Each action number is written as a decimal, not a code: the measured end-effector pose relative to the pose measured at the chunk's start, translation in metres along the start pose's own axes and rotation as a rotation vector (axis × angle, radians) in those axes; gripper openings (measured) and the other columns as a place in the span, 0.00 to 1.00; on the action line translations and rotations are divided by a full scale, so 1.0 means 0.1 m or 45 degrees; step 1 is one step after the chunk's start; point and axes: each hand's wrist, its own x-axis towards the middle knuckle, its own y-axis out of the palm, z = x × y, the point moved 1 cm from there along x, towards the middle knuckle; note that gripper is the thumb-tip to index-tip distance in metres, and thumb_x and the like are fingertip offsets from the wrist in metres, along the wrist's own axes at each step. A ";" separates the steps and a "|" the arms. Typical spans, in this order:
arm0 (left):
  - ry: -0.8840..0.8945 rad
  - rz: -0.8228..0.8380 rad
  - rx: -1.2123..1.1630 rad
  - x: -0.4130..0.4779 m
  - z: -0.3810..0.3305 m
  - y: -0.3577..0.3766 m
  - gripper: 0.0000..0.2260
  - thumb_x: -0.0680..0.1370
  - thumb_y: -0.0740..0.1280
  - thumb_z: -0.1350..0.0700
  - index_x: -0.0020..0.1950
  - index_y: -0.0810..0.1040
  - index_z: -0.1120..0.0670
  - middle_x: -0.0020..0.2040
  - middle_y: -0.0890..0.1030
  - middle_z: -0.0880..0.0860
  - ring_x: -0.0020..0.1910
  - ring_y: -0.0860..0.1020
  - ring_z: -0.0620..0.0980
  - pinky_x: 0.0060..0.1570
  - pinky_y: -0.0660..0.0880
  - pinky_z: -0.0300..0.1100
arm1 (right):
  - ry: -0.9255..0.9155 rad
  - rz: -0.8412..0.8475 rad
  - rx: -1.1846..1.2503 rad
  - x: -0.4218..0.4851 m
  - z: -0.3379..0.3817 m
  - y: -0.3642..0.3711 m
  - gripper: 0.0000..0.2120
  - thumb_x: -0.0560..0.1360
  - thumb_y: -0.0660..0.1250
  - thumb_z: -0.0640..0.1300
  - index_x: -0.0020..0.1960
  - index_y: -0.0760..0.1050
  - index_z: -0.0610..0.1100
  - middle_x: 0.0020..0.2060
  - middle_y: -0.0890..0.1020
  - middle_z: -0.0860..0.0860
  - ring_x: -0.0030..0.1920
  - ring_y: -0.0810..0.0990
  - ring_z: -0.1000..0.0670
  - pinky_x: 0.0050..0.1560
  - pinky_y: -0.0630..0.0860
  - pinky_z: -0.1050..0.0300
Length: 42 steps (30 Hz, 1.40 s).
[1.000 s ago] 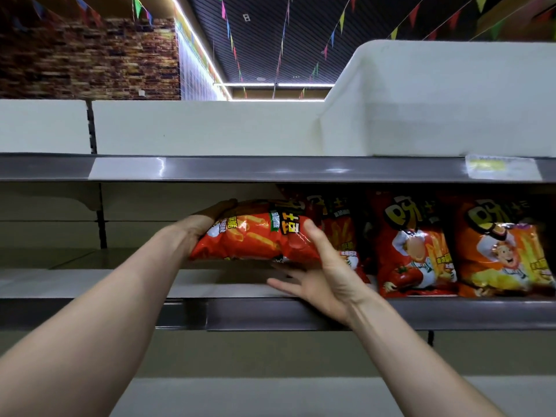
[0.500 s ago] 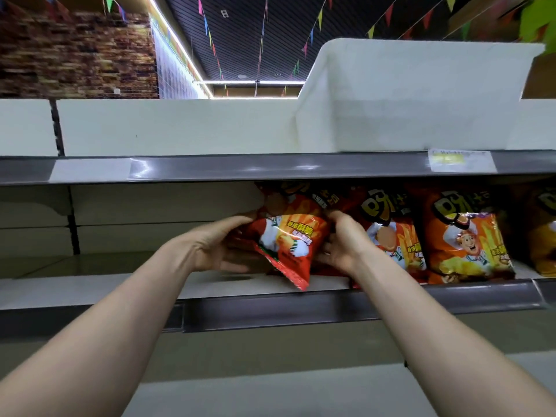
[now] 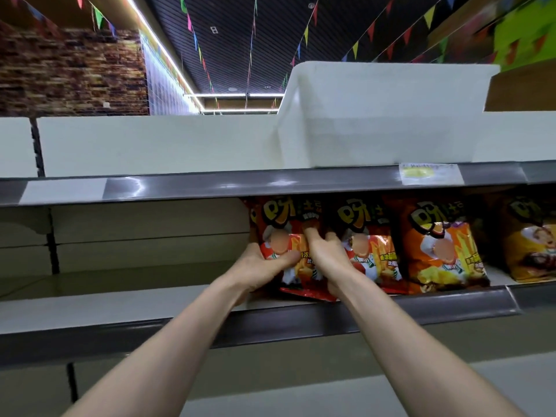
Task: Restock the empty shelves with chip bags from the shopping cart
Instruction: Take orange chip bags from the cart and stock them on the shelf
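Note:
A red chip bag [image 3: 281,236] stands upright on the middle shelf [image 3: 120,305], at the left end of a row of bags. My left hand [image 3: 261,266] grips its lower left side, thumb across the front. My right hand [image 3: 328,260] holds its right edge, fingers curled in between this bag and the red bag [image 3: 370,245] beside it. An orange bag [image 3: 439,248] and a yellow bag [image 3: 529,242] stand further right. The shopping cart is out of view.
The left stretch of the middle shelf holds nothing. A white bin [image 3: 382,115] sits on the top shelf [image 3: 180,185] above the bags, with a price tag [image 3: 430,173] on the rail. A lower shelf [image 3: 301,398] lies beneath my arms.
The red bag went from lying sideways in my hands to standing upright on the shelf at the row's left end. Both hands closed in on its sides.

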 end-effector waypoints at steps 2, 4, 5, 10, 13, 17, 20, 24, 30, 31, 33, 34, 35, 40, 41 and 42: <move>-0.006 0.039 -0.022 -0.01 -0.03 0.02 0.13 0.73 0.74 0.47 0.53 0.81 0.52 0.48 0.84 0.48 0.51 0.81 0.47 0.43 0.73 0.30 | -0.029 0.005 0.001 -0.02 -0.02 0.00 0.25 0.79 0.60 0.52 0.71 0.65 0.40 0.64 0.73 0.44 0.64 0.72 0.42 0.59 0.68 0.54; -0.053 -0.012 -0.065 -0.01 -0.06 0.01 0.09 0.73 0.73 0.46 0.46 0.76 0.47 0.43 0.80 0.45 0.47 0.79 0.45 0.45 0.72 0.35 | -0.030 -0.002 0.051 -0.01 -0.03 -0.01 0.28 0.74 0.63 0.56 0.68 0.67 0.42 0.62 0.76 0.43 0.61 0.76 0.41 0.63 0.73 0.46; -0.077 -0.037 -0.084 -0.02 -0.05 0.02 0.10 0.73 0.73 0.46 0.43 0.74 0.47 0.41 0.79 0.45 0.44 0.78 0.43 0.44 0.72 0.36 | -0.025 0.004 0.083 0.01 -0.04 -0.02 0.30 0.71 0.63 0.57 0.68 0.68 0.43 0.61 0.77 0.42 0.60 0.77 0.41 0.62 0.74 0.43; -0.040 -0.101 -0.095 0.06 0.25 0.13 0.41 0.57 0.78 0.31 0.63 0.75 0.51 0.52 0.84 0.49 0.50 0.83 0.47 0.56 0.79 0.48 | -0.067 0.037 -0.007 -0.06 -0.15 -0.05 0.29 0.79 0.59 0.57 0.74 0.62 0.42 0.66 0.73 0.46 0.66 0.72 0.44 0.65 0.69 0.49; -0.044 -0.033 -0.058 0.00 0.23 0.14 0.33 0.62 0.78 0.35 0.60 0.77 0.50 0.51 0.85 0.48 0.49 0.83 0.45 0.53 0.80 0.44 | -0.166 0.055 -0.063 -0.14 -0.24 -0.05 0.32 0.75 0.66 0.62 0.69 0.66 0.42 0.62 0.76 0.47 0.62 0.76 0.46 0.60 0.74 0.55; -0.208 -0.019 -0.232 -0.04 0.01 -0.02 0.11 0.78 0.64 0.43 0.50 0.78 0.49 0.47 0.83 0.50 0.46 0.80 0.47 0.45 0.75 0.42 | -0.112 0.106 0.059 -0.13 -0.16 -0.09 0.23 0.74 0.70 0.55 0.61 0.68 0.44 0.48 0.78 0.51 0.49 0.80 0.50 0.52 0.77 0.54; -0.280 -0.265 -0.312 0.06 -0.03 -0.16 0.12 0.81 0.60 0.50 0.51 0.78 0.56 0.44 0.81 0.55 0.41 0.79 0.51 0.37 0.73 0.43 | -0.084 0.076 0.048 -0.12 -0.18 -0.08 0.21 0.73 0.69 0.55 0.60 0.69 0.45 0.48 0.78 0.50 0.50 0.79 0.48 0.56 0.77 0.49; -0.260 -0.263 -0.166 0.22 0.03 -0.22 0.14 0.79 0.62 0.58 0.64 0.77 0.50 0.52 0.83 0.59 0.55 0.81 0.59 0.52 0.79 0.53 | -0.078 0.036 0.054 -0.09 -0.22 -0.07 0.19 0.74 0.67 0.56 0.58 0.69 0.47 0.51 0.78 0.48 0.53 0.79 0.46 0.60 0.76 0.44; -0.416 0.024 0.079 0.25 0.17 -0.26 0.12 0.77 0.69 0.54 0.56 0.79 0.60 0.54 0.83 0.60 0.50 0.81 0.55 0.53 0.77 0.46 | -0.076 0.039 0.036 -0.10 -0.20 -0.06 0.23 0.75 0.64 0.57 0.63 0.67 0.45 0.55 0.76 0.48 0.55 0.77 0.46 0.61 0.75 0.45; -0.419 0.007 0.088 0.24 0.17 -0.23 0.13 0.78 0.69 0.54 0.55 0.79 0.62 0.54 0.83 0.60 0.51 0.81 0.56 0.54 0.77 0.47 | -0.075 0.033 0.036 -0.10 -0.21 -0.05 0.24 0.74 0.64 0.57 0.64 0.66 0.45 0.55 0.76 0.48 0.56 0.77 0.46 0.61 0.75 0.45; -0.406 -0.037 0.122 0.27 0.18 -0.17 0.10 0.79 0.67 0.56 0.54 0.79 0.62 0.53 0.83 0.60 0.52 0.82 0.56 0.55 0.78 0.47 | -0.075 0.028 0.044 -0.09 -0.22 -0.06 0.23 0.74 0.64 0.57 0.64 0.67 0.45 0.54 0.77 0.49 0.55 0.78 0.47 0.60 0.75 0.46; -0.389 -0.046 0.121 0.29 0.19 -0.15 0.07 0.79 0.67 0.57 0.51 0.80 0.61 0.52 0.83 0.59 0.50 0.82 0.55 0.53 0.78 0.46 | -0.075 0.029 0.056 -0.09 -0.23 -0.06 0.21 0.75 0.64 0.56 0.62 0.67 0.46 0.52 0.77 0.49 0.54 0.78 0.47 0.59 0.76 0.46; -0.372 -0.054 0.098 0.30 0.20 -0.14 0.05 0.79 0.66 0.59 0.48 0.79 0.59 0.50 0.83 0.58 0.47 0.82 0.53 0.48 0.79 0.43 | -0.075 0.024 0.067 -0.08 -0.24 -0.06 0.20 0.75 0.64 0.56 0.61 0.68 0.46 0.51 0.78 0.49 0.53 0.78 0.47 0.59 0.76 0.45; -0.292 -0.049 0.068 0.25 0.19 -0.18 0.07 0.78 0.69 0.57 0.54 0.80 0.58 0.49 0.84 0.57 0.46 0.83 0.54 0.46 0.81 0.44 | -0.081 -0.022 0.065 -0.05 -0.27 -0.04 0.18 0.74 0.64 0.55 0.59 0.69 0.47 0.51 0.79 0.48 0.53 0.79 0.46 0.60 0.76 0.43; -0.312 -0.022 0.096 0.22 0.15 -0.19 0.09 0.78 0.69 0.56 0.55 0.80 0.59 0.50 0.83 0.57 0.48 0.83 0.55 0.51 0.80 0.47 | -0.085 -0.024 0.056 -0.05 -0.27 -0.04 0.18 0.74 0.64 0.55 0.59 0.69 0.47 0.51 0.79 0.48 0.53 0.79 0.46 0.59 0.76 0.43; -0.329 0.008 0.113 0.20 0.12 -0.20 0.09 0.78 0.68 0.57 0.56 0.80 0.59 0.51 0.83 0.58 0.49 0.82 0.55 0.53 0.79 0.48 | -0.088 -0.023 0.050 -0.06 -0.25 -0.04 0.17 0.75 0.64 0.55 0.59 0.68 0.47 0.51 0.78 0.48 0.53 0.79 0.47 0.58 0.76 0.45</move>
